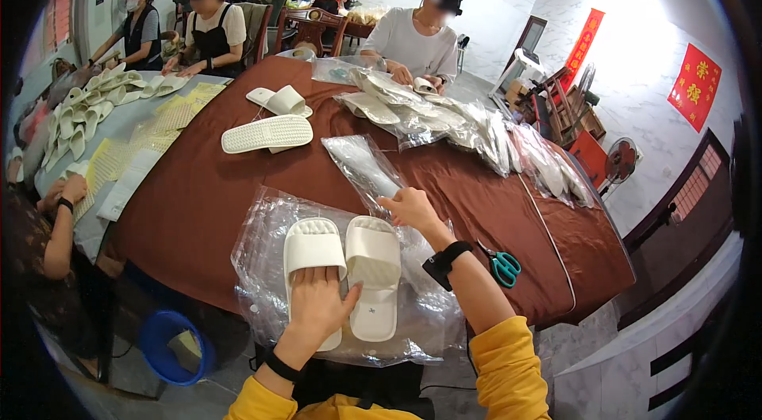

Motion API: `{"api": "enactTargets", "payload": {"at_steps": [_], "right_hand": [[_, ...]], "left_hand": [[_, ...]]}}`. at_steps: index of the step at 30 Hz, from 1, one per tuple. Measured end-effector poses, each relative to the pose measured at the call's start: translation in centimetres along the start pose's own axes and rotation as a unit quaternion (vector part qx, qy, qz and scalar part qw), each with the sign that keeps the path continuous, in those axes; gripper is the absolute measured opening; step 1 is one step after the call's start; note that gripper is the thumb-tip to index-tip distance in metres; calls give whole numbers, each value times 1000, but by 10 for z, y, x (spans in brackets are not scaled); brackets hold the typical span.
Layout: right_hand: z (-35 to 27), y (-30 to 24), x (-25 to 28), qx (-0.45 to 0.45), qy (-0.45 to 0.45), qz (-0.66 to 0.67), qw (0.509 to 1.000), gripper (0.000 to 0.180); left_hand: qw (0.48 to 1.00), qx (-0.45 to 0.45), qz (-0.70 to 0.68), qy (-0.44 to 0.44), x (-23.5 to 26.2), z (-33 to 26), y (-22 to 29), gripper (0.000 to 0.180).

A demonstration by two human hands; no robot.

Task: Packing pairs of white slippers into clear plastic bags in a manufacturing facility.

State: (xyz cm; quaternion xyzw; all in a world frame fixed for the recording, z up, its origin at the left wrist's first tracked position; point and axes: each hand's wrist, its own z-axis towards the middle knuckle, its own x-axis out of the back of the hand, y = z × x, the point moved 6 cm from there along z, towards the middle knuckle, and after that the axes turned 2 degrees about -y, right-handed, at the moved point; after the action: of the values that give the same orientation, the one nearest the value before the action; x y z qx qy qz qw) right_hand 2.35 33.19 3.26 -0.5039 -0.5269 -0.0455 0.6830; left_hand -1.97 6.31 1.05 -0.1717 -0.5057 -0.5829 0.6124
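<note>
Two white slippers (373,269) lie side by side, toes away from me, on a pile of clear plastic bags (266,261) at the near edge of a brown-covered table (198,198). My left hand (319,302) rests flat on the heel of the left slipper (312,249). My right hand (407,206) reaches just beyond the right slipper and pinches the end of a clear plastic bag (361,166) that stretches away across the cloth. Both sleeves are yellow, and each wrist wears a black band.
Teal-handled scissors (500,265) lie right of my forearm. More white slippers (267,132) sit mid-table, and bagged pairs (476,130) line the right side. Several people work at the far end and on the left. A blue bucket (171,344) stands on the floor.
</note>
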Motion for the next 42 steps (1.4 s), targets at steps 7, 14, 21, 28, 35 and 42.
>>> {"api": "enactTargets", "payload": {"at_steps": [7,14,21,28,35,42], "right_hand": [[-2,-25,-7,110,100,-77,986,25],[-21,-99,-39,233,-50,138,961,19],[-23,-117,-79,225,-73,9,972,16],[-53,-114,-66,219,-60,174,958,18],[-64,-83,-73,174,-8,314,934,17],[-67,-87,-77,207,-58,332,918,14]], "left_hand": [[1000,-12,-14,23,-1,-1,-3,57],[1000,-17,-3,11,0,-1,-2,58],[999,-33,-15,8,0,0,4,57],[1000,-27,7,-9,8,-2,-5,49],[975,-112,-175,75,47,-20,-19,20],[869,224,-426,-113,67,-24,-136,23]]}}
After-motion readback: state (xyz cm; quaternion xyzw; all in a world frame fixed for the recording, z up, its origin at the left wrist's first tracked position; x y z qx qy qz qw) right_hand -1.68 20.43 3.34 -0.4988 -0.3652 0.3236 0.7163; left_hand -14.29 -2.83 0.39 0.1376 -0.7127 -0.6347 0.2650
